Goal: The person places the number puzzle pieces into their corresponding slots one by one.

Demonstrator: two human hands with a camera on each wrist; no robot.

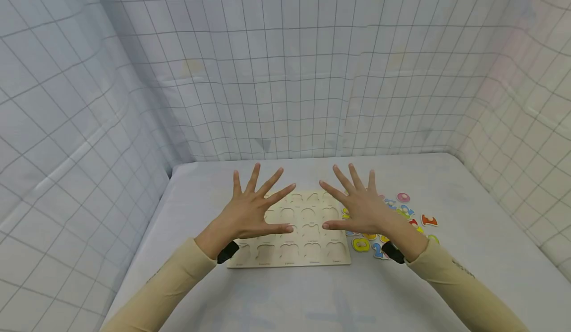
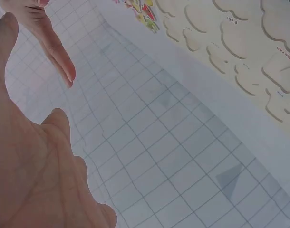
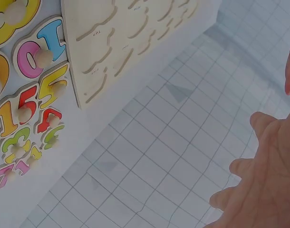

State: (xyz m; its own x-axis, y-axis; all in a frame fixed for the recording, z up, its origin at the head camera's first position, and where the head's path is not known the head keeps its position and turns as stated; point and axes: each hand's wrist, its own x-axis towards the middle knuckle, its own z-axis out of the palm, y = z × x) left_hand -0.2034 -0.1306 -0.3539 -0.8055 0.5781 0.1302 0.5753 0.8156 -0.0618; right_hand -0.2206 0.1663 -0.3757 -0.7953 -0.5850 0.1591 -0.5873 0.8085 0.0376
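Observation:
My left hand [image 1: 251,212] hovers over the left part of a pale wooden puzzle board [image 1: 290,261], fingers spread wide and palm away from me. Over the board's right edge, my right hand [image 1: 363,210] is spread the same way and holds nothing. Rows of cut-out hollows with small printed words run across the board. Beside it, partly hidden behind the right hand and wrist, lie several colourful number pieces with round wooden knobs. Among them are a yellow zero [image 1: 361,244], a blue two [image 1: 378,250] and, in the right wrist view, an orange-and-red fifteen [image 3: 16,110].
The white table [image 1: 482,252] carries the board in the middle and the number pieces to its right. An orange-red piece [image 1: 429,220] lies at the pile's outer right. Grid-patterned white curtains [image 1: 308,74] stand at the back and both sides.

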